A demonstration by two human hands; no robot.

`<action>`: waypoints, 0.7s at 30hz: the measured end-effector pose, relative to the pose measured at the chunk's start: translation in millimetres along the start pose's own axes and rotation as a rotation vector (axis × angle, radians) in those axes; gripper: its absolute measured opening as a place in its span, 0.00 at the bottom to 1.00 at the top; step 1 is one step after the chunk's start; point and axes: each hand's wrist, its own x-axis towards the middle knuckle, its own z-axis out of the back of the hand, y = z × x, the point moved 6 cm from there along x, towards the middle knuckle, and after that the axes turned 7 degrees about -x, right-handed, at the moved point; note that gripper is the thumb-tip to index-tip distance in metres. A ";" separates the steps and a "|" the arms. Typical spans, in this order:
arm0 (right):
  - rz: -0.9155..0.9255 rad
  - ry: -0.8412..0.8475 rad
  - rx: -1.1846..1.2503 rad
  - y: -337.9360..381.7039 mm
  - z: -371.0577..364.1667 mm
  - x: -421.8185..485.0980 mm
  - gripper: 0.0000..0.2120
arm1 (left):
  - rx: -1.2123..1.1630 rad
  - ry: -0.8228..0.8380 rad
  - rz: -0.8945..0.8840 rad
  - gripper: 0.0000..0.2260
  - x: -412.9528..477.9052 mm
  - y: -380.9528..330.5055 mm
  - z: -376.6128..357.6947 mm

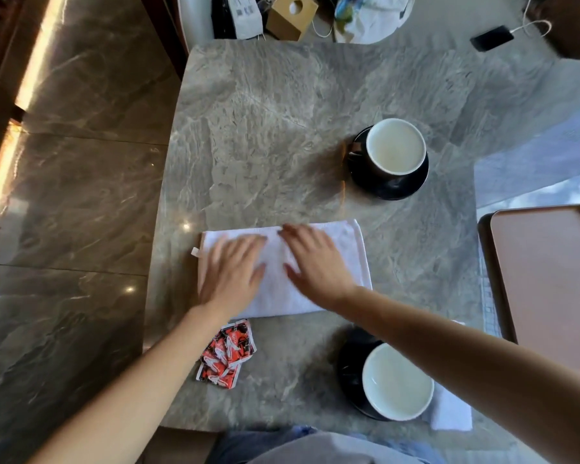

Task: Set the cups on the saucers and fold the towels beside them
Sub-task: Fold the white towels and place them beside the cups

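Note:
A white towel (pixel 345 259) lies folded in a wide rectangle on the grey marble table (pixel 265 135). My left hand (pixel 231 272) and my right hand (pixel 315 262) rest flat on it, fingers spread, pressing the cloth. A black cup with a white inside (pixel 394 147) stands on a black saucer (pixel 399 189) at the far right. A second such cup (pixel 397 381) sits on its saucer (pixel 349 370) near the front edge, partly under my right forearm. A second white towel (pixel 449 413) lies beside that near saucer.
Red and white sachets (pixel 226 354) lie near the front left of the table. A brown tray (pixel 546 279) sits on the right. At the back are a cardboard box (pixel 292 16), a bag, a white cloth and a phone (pixel 491 38) on a cable.

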 end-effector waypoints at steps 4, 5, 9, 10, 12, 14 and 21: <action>0.149 0.262 -0.183 32.9 -58.6 -8.5 0.33 | 0.347 0.338 -0.050 0.30 -11.1 8.0 -51.2; 0.149 0.241 -0.211 30.9 -62.4 -10.6 0.34 | 0.372 0.327 -0.061 0.31 -10.9 8.6 -51.3; 0.214 0.168 -0.205 23.0 -63.5 -9.5 0.35 | 0.356 0.233 -0.123 0.29 -10.1 1.4 -44.5; 0.227 0.166 -0.205 18.6 -63.0 -9.9 0.36 | 0.349 0.218 -0.119 0.28 -10.1 0.8 -43.6; 0.221 0.175 -0.225 -0.9 -58.5 -11.2 0.37 | 0.303 0.178 -0.070 0.29 -9.7 2.4 -41.5; 0.195 0.187 -0.277 -32.3 -51.2 -17.8 0.37 | 0.264 0.126 -0.018 0.31 -12.5 9.2 -38.7; 0.169 0.210 -0.300 -88.0 -36.1 -37.2 0.37 | 0.267 0.069 0.047 0.32 -24.6 35.2 -36.8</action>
